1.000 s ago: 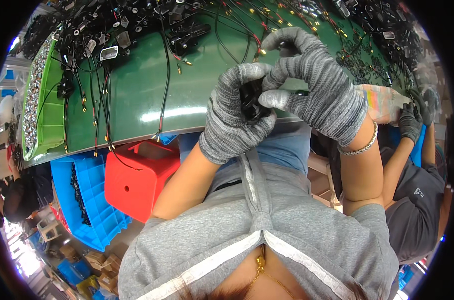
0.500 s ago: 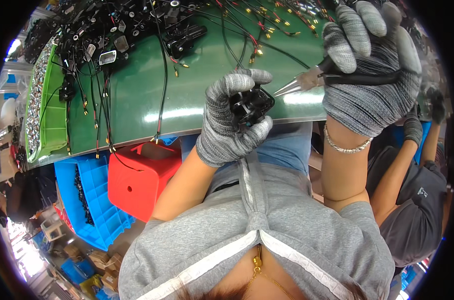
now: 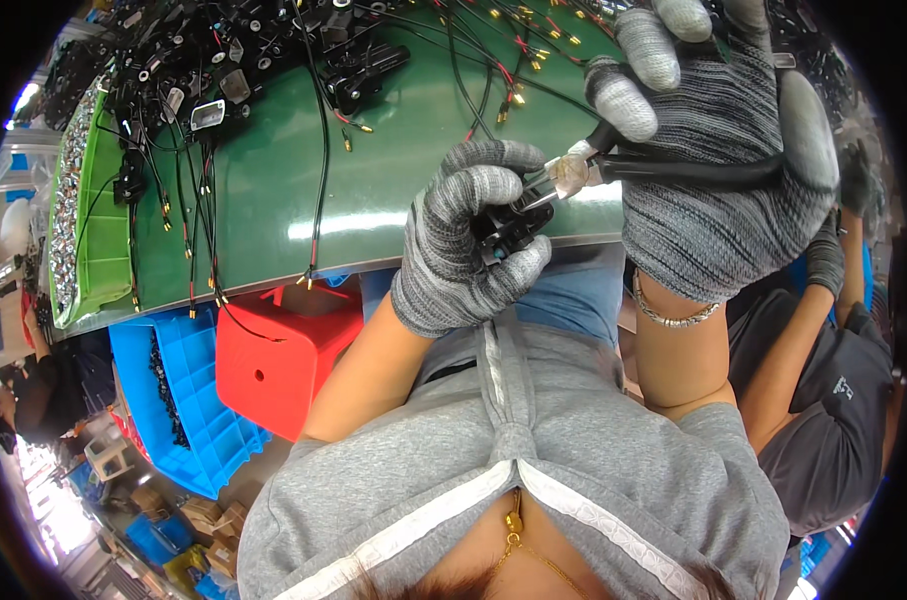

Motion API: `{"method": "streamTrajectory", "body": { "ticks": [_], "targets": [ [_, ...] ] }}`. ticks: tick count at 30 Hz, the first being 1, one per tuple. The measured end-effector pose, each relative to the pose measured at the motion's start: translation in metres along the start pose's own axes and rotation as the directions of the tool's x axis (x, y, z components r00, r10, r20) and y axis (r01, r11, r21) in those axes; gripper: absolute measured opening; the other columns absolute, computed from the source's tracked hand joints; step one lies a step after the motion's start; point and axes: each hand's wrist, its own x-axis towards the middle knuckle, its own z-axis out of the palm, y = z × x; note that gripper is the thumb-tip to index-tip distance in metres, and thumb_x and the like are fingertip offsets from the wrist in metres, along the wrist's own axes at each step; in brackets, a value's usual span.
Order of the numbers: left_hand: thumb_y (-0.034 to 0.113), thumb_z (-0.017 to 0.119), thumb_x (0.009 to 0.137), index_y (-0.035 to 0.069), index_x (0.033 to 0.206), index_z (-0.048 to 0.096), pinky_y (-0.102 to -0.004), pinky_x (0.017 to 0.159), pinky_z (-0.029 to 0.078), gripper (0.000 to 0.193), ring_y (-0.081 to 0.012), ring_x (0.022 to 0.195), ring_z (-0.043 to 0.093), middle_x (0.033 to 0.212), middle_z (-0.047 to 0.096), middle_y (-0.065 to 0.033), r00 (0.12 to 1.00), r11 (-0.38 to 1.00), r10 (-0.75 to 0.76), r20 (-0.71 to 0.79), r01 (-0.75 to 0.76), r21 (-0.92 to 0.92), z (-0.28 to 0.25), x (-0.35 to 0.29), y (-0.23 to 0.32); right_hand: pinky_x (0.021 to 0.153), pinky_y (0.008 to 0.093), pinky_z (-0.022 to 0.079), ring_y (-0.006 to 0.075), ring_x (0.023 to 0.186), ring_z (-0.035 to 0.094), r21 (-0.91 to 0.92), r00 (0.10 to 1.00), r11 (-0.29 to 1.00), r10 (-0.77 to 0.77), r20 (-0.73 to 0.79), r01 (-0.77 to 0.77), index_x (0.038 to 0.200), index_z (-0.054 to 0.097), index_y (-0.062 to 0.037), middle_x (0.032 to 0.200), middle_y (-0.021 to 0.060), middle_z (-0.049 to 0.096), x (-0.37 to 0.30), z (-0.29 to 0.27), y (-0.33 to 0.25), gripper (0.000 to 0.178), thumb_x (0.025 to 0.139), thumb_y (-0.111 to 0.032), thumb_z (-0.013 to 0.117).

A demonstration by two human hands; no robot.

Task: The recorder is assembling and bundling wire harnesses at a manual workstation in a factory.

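Observation:
My left hand (image 3: pixel 443 250), in a grey striped knit glove, closes its fingers around a small black plastic part (image 3: pixel 513 228) with a hollow side. My gloved right hand (image 3: pixel 703 225) holds needle-nose pliers (image 3: pixel 570 174) with black handles. The pliers' metal jaws reach into or against the upper side of the black part, beside my left fingertips; what the tips grip is hidden. The handles are spread apart in my right hand. Both hands are over the near edge of a green worktable (image 3: pixel 373 160).
Piled black parts (image 3: pixel 263 35) and cables with red and gold ends (image 3: pixel 518 97) lie on the table. A green bin (image 3: pixel 103 230) of small metal pieces stands left. Below are a blue crate (image 3: pixel 198 400) and red stool (image 3: pixel 273 370). A co-worker's arm (image 3: pixel 793 340) is at right.
My right hand has moved left, bringing the pliers' tips from beside the black part onto it. My left hand has turned the part, with its fingers shifted over it.

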Motion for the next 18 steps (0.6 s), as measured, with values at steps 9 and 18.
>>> {"method": "streamTrajectory", "body": {
  "ticks": [9,18],
  "targets": [
    [0.006,0.079,0.065,0.008,0.091,0.054,-0.0345,0.069,0.055,0.036,-0.0262,0.084,0.065,0.101,0.059,-0.0163,0.998,0.94,0.056,0.032,-0.063,0.335,0.0008,0.0034,0.0095,0.061,0.0419,0.06,0.032,0.085,0.061,0.002,0.999,1.0,0.026,-0.018,-0.026,0.135,0.031,0.0029,0.104,0.0231,0.054,-0.0049,0.011,-0.0041,0.053,0.092,-0.018,0.053],
    [0.006,0.078,0.064,0.007,0.084,0.055,-0.0346,0.065,0.054,0.031,-0.0282,0.078,0.065,0.091,0.061,-0.0151,0.993,0.908,0.106,0.054,-0.119,0.401,0.0025,0.0041,0.0107,0.062,0.0429,0.061,0.0336,0.086,0.061,0.034,0.998,0.998,0.05,-0.028,-0.049,0.138,0.026,0.0032,0.106,0.0247,0.052,-0.0079,0.011,-0.0049,0.057,0.091,-0.015,0.054]
  ]
}}
